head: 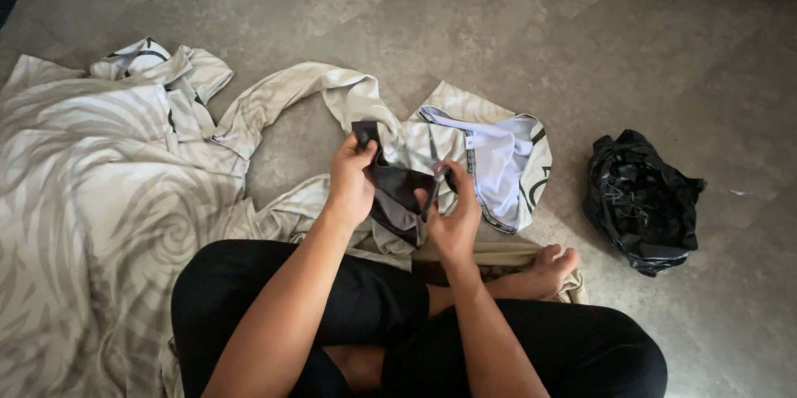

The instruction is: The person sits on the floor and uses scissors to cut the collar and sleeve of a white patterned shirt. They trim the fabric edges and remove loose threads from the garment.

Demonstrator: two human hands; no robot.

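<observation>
A small dark cloth (397, 190) is pinched above the lap between left hand (352, 182) and right hand (455, 217); a loosened pinch could drop it onto the patterned sheet (91, 182).

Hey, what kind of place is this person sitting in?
Probably a room in a home. The person sits cross-legged on a bare grey floor, both hands on a small dark cloth, with a swirl-patterned sheet spread beside them and a crumpled black bag nearby.
</observation>
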